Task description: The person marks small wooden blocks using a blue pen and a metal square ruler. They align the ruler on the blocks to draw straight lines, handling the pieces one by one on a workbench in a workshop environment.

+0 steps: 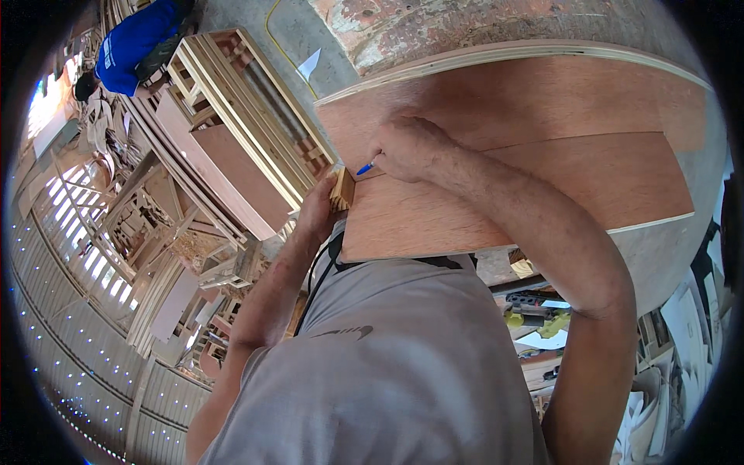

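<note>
A reddish-brown plywood panel (434, 221) lies in front of my body, its far part next to a second plywood panel (527, 97) along a thin seam. My right hand (411, 149) is closed around a blue-tipped pen (365, 168), whose tip points at the panel's left end near that seam. At the same left end, my left hand (318, 205) grips a small ridged wooden block (342, 191) against the panel edge. Its fingers are partly hidden behind the block. Whether the pen tip touches the wood I cannot tell.
Long wooden frames (256, 132) stand to the left of the panels. A person in a blue shirt (139, 46) bends over at the far left. A yellow cable (269, 31) and a white scrap (309, 65) lie on the floor. Tools (535, 302) sit at lower right.
</note>
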{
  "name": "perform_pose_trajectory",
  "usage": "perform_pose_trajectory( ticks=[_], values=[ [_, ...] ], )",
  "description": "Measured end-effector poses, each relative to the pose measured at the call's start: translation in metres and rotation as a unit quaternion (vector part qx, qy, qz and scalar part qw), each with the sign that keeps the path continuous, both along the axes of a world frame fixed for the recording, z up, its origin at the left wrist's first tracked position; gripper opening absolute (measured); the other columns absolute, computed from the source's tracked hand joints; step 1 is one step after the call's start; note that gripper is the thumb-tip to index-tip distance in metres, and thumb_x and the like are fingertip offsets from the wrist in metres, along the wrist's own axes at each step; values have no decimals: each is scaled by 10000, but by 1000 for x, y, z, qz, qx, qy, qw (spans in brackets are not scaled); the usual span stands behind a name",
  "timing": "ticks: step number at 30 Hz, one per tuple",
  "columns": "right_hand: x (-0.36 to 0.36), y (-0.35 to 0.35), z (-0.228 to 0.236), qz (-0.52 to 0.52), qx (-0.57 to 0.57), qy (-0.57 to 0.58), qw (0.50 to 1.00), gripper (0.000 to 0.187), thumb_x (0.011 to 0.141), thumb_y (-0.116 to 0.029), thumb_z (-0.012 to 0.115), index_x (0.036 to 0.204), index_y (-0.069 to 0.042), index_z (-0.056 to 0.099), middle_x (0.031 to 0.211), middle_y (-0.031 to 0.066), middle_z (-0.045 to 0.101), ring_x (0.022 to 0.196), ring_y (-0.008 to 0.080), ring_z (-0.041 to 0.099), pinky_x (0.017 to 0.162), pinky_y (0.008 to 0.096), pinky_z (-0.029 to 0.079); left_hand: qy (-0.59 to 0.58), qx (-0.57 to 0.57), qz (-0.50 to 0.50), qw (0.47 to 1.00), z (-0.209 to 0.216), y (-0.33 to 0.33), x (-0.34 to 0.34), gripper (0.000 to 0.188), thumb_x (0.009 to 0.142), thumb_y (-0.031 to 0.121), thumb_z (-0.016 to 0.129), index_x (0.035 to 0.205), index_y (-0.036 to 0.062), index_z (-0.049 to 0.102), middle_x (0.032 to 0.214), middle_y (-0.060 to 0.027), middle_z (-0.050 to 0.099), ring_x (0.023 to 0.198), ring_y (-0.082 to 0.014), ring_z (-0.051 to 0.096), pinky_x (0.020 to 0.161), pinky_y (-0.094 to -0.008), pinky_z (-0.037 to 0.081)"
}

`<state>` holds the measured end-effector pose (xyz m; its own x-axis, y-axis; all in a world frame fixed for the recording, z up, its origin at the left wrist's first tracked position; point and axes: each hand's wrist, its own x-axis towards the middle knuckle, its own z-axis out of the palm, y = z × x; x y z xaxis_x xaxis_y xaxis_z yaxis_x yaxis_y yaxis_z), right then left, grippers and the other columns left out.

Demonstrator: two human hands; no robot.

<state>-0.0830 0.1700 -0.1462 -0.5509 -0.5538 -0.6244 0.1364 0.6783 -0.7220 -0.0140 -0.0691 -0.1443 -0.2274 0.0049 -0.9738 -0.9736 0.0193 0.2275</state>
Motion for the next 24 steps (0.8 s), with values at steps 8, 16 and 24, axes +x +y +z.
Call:
perform_pose_trajectory(
  ticks=[8,16,24],
  values=[
    [2,1,-9,6,-9,-2,1000,193,808,-131,597,931,-143,745,927,152,692,888,321,662,814,434,526,-3,6,9,1000,-7,-8,4,320,981,303,422,1108,53,576,925,-43,653,742,-133,644,604,-305,547],
    [2,0,-10,6,-15,6,1000,167,796,-133,595,885,-119,736,907,154,689,878,324,660,807,436,523,-2,11,-4,1000,-12,-14,6,319,983,319,427,1100,67,584,899,-20,651,726,-113,636,580,-277,530],
    [7,-14,-12,11,-23,47,999,134,761,-113,613,823,-107,732,866,150,686,850,334,655,780,438,513,4,7,17,1000,-4,-3,3,315,995,306,413,1102,63,584,892,-17,649,700,-104,622,565,-260,515]
  ],
)
